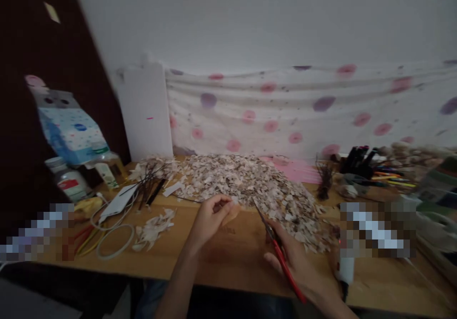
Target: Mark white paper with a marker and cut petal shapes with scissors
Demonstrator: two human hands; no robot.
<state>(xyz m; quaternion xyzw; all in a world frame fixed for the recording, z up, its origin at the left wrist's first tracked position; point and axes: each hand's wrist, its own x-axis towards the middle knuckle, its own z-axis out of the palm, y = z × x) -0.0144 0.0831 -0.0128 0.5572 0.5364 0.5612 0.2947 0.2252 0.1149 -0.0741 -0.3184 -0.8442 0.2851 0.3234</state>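
My left hand (pixel 213 216) is closed in a pinch on a thin pale orange flake (pixel 231 214), held above the wooden table (pixel 228 254). My right hand (pixel 291 252) is wrapped round red-handled pliers (pixel 282 257). Their long narrow jaws (pixel 262 214) point up and left, a short way to the right of the flake and apart from it. Behind both hands spreads a large heap of dry whitish flakes (pixel 239 176). A smaller bunch of pale strips (pixel 155 228) lies left of my left hand.
At left are a white power strip with a coiled cable (pixel 119 202), dark twigs (pixel 146 181) and bottles (pixel 69 181). At right stand a white handheld tool (pixel 345 269), pens (pixel 360 162) and a green-and-white bag (pixel 437 200). A dotted cloth (pixel 285 104) hangs behind.
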